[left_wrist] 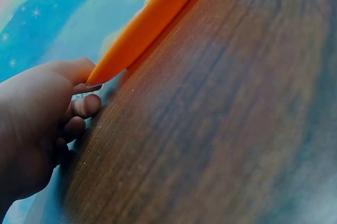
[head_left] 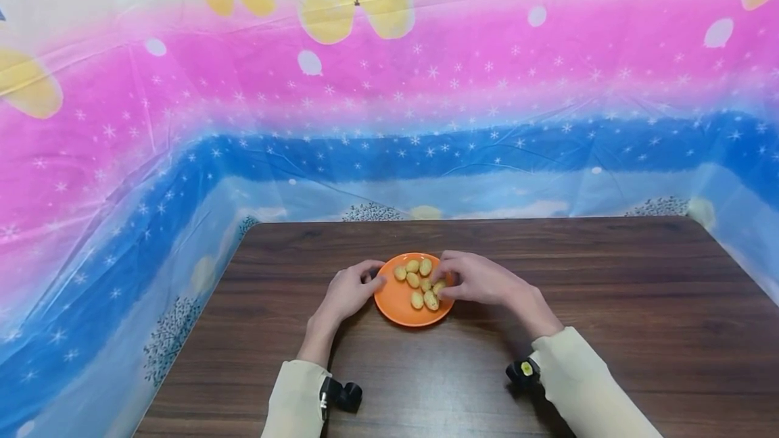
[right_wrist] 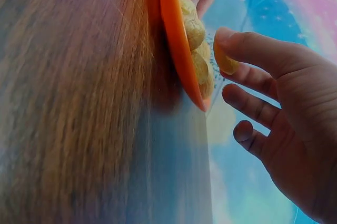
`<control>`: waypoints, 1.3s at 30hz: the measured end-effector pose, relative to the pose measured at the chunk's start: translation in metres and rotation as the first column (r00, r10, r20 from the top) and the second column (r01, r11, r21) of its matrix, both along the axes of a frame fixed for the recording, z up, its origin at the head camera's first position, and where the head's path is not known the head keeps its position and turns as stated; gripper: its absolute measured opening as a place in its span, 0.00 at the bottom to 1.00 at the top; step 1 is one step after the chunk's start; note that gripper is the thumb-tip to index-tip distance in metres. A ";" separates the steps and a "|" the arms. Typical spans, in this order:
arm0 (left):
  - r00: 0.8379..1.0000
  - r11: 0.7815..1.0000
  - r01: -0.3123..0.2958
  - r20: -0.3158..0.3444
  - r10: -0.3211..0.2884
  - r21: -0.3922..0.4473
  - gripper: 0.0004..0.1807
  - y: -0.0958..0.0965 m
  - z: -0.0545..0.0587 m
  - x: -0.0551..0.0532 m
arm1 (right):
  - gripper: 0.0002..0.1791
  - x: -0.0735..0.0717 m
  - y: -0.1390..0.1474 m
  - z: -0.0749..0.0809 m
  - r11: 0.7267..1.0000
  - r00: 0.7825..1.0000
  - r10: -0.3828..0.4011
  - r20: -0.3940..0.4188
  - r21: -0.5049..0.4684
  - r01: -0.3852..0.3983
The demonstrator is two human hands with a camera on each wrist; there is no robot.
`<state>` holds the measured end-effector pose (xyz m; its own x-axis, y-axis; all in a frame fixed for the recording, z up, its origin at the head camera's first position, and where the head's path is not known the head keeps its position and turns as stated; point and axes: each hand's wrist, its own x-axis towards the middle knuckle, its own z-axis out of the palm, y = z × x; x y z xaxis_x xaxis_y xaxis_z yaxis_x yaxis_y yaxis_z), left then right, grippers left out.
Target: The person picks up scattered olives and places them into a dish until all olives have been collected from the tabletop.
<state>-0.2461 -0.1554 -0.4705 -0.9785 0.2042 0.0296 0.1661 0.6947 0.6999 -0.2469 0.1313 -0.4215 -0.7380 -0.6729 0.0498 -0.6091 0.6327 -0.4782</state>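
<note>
An orange plate (head_left: pixel 398 307) with several small yellow potatoes (head_left: pixel 413 280) sits on the table. On its left side, my left hand (head_left: pixel 351 291) holds the rim between thumb and fingers; the left wrist view shows the thumb at the edge of the plate (left_wrist: pixel 145 29) and the other fingers curled below. My right hand (head_left: pixel 481 279) is over the right side of the plate. In the right wrist view its thumb and index finger pinch one small potato (right_wrist: pixel 226 61), held just above the others (right_wrist: pixel 195 33), while the remaining fingers are spread and loosely bent.
The dark wood-grain table (head_left: pixel 292 249) extends around the plate on all sides. Behind it and to the left hangs a pink and blue printed cloth (head_left: pixel 462 80). Both sleeved wrists carry small black cameras (head_left: pixel 348 397) close over the tabletop.
</note>
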 end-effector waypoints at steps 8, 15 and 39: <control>1.000 1.000 0.004 -0.006 -0.004 0.004 0.20 0.000 0.000 -0.001 | 0.11 -0.004 -0.008 0.001 1.000 1.000 0.016 0.013 0.002 -0.016; 1.000 1.000 0.004 -0.005 -0.004 0.009 0.19 0.001 0.002 0.000 | 0.11 -0.008 -0.017 0.001 1.000 0.999 0.020 0.026 0.006 -0.020; 1.000 1.000 0.010 -0.015 -0.010 0.004 0.19 -0.001 0.000 0.001 | 0.12 -0.016 -0.055 -0.002 0.998 0.995 0.059 0.078 0.034 -0.062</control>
